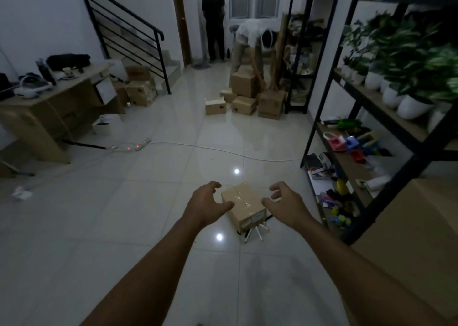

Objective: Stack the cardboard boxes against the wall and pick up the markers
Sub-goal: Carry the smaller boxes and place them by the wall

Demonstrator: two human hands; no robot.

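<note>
A small taped cardboard box (244, 205) lies on the white tiled floor in front of me. My left hand (208, 203) hovers at its left side with fingers spread and loosely curled, holding nothing. My right hand (285, 205) hovers at its right side in the same open pose. Neither hand clearly touches the box. Several markers (254, 231), white and dark, lie on the floor at the box's near end, partly hidden under it. More cardboard boxes (244, 95) are piled on the floor farther back, where a person (252, 44) bends over them.
A black metal shelf (329, 117) with potted plants and small coloured items runs along the right. A white cable (223, 149) and power strip (133, 147) cross the floor. A wooden desk (47, 110), boxes by the stairs (140, 85) and a second person (213, 21) stand at the back.
</note>
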